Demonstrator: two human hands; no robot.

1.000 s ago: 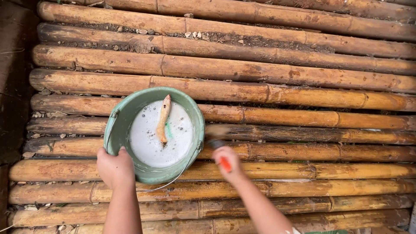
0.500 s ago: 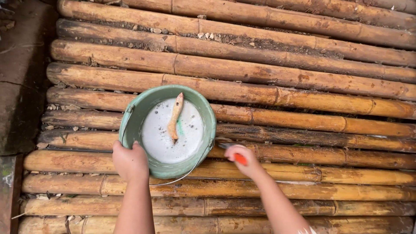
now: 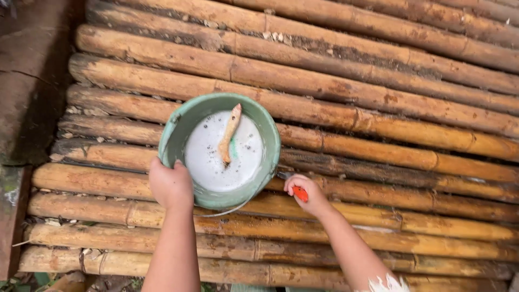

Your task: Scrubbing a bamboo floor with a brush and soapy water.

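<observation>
A green bucket (image 3: 175, 135) stands on a platform of bamboo poles (image 3: 378, 103). It holds white liquid with a pale wooden stick (image 3: 229, 132) leaning in it. My left hand (image 3: 170, 184) grips the bucket's near left rim. My right hand (image 3: 305, 194) rests on a pole just right of the bucket, closed around an orange-handled tool (image 3: 300, 193); a short grey metal tip shows at the bucket's edge, most of the tool is hidden in the fist.
A thin wire bail (image 3: 224, 212) hangs below the bucket's near side. Bare earth and a stone ledge (image 3: 27, 81) lie past the platform's left edge. Gaps run between the poles.
The view has shifted so the bucket and both hands sit further right. My right hand with the orange tool has moved slightly lower and right; my left hand stays on the rim.
</observation>
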